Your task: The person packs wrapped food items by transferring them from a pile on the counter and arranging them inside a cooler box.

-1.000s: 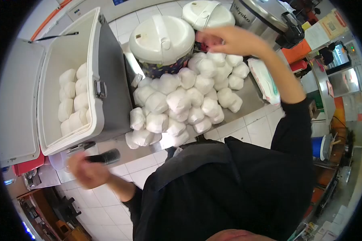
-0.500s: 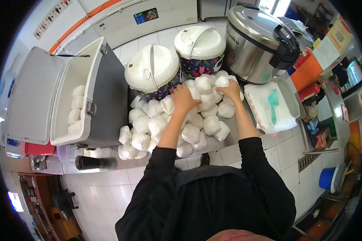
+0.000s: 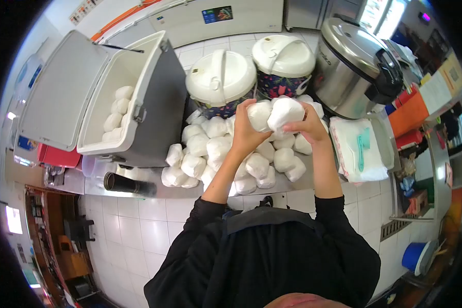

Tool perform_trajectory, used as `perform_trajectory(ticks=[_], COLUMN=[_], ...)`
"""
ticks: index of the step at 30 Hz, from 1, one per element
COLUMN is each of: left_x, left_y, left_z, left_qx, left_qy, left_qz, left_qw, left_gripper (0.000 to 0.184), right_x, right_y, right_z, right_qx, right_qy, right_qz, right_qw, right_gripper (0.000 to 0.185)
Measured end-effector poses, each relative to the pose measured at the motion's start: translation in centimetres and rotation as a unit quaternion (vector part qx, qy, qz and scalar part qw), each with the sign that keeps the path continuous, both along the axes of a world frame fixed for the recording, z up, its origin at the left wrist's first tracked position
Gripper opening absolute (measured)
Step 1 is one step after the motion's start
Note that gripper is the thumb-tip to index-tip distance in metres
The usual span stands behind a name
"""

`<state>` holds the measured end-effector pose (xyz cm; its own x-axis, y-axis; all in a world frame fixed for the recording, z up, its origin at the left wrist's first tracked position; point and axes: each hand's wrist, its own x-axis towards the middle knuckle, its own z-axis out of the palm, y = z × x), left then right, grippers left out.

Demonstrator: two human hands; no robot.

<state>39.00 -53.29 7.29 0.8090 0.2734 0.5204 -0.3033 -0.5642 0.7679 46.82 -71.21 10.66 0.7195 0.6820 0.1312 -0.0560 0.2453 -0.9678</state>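
Observation:
Many white wrapped bundles are heaped on the metal table. Above the heap, my left hand is closed round one white bundle. Beside it my right hand grips another white bundle, and the two bundles touch. To the left stands an open grey cooler box with several similar bundles inside. Two lidded pots with floral sides, one at the left and one at the right, stand just behind the heap.
A large steel cooker stands at the back right. In front of it, a teal brush lies on a folded white cloth. A black cup stack lies near the table's front left. White freezers line the back.
Both hands have gone from the heap's right and the cooler side to the heap's back, and have now lifted two bundles together. The camera view has shifted.

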Motion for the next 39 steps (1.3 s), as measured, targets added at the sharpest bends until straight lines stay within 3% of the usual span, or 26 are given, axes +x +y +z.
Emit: perform_trajectory(ticks=[2, 5, 8, 9, 11, 13, 14, 17, 19, 21, 25, 28, 30, 33, 36, 39], left_x=[-1.5, -3.3, -5.7, -6.7, -8.6, -10.6, -11.3, -13.0, -15.1, -16.7, -19.1, -19.8, -19.6, -19.8, -19.7, -19.9], left_y=[1.1, 4.3, 8.0, 9.1, 11.5, 14.0, 15.8, 21.7, 26.2, 32.2, 41.2, 43.9, 44.4, 45.1, 46.0, 46.6], left_z=[1.8, 3.5, 5.8, 6.8, 8.2, 9.4, 9.9, 11.8, 13.4, 13.3, 11.9, 11.0, 10.9, 11.5, 11.8, 11.7], left_qx=[-0.019, -0.014, 0.070, 0.094, 0.078, 0.079, 0.087, 0.104, 0.153, 0.145, 0.139, 0.043, 0.021, 0.013, -0.006, -0.049], left_qy=[-0.017, -0.037, -0.161, -0.197, -0.226, -0.228, -0.231, -0.226, -0.147, -0.096, -0.033, -0.032, -0.054, -0.024, -0.013, -0.024], left_qz=[0.005, 0.022, 0.055, 0.068, 0.054, 0.070, 0.064, 0.081, 0.088, 0.085, 0.342, 0.385, 0.338, 0.279, 0.243, 0.215], left_qw=[1.000, 0.999, 0.983, 0.973, 0.969, 0.968, 0.967, 0.965, 0.973, 0.981, 0.929, 0.921, 0.939, 0.960, 0.970, 0.975], left_gripper=[0.089, 0.087, 0.075, 0.073, 0.071, 0.075, 0.078, 0.094, 0.107, 0.108, 0.103, 0.098, 0.092, 0.082, 0.075, 0.072], right_x=[-1.0, -2.6, -4.6, -5.3, -6.3, -9.3, -9.3, -8.9, -7.9, -6.5, -4.6, -4.7, -4.5, -4.1, -4.3, -2.9], right_y=[2.3, 6.4, 11.4, 12.7, 16.3, 20.0, 21.8, 27.8, 33.3, 39.1, 50.1, 55.1, 56.8, 57.7, 57.5, 56.8], right_z=[2.1, 4.1, 5.3, 5.6, 5.7, 8.7, 9.2, 11.3, 11.6, 12.4, 12.2, 9.0, 7.3, 7.8, 8.8, 10.2], right_qx=[-0.067, -0.033, 0.055, 0.030, 0.068, 0.132, 0.116, 0.044, 0.044, -0.025, -0.272, -0.396, -0.425, -0.469, -0.492, -0.450], right_qy=[-0.056, -0.108, -0.180, -0.222, -0.195, -0.043, -0.048, -0.055, -0.001, 0.000, 0.013, 0.024, 0.045, -0.061, -0.301, -0.209], right_qz=[0.044, 0.031, 0.008, 0.027, 0.118, 0.163, 0.194, 0.285, 0.302, 0.344, 0.360, 0.367, 0.436, 0.448, 0.363, 0.409], right_qw=[0.995, 0.993, 0.982, 0.974, 0.971, 0.977, 0.973, 0.956, 0.952, 0.938, 0.892, 0.841, 0.792, 0.759, 0.732, 0.766], right_gripper=[0.062, 0.068, 0.069, 0.072, 0.089, 0.107, 0.118, 0.106, 0.098, 0.081, 0.076, 0.081, 0.088, 0.081, 0.066, 0.059])
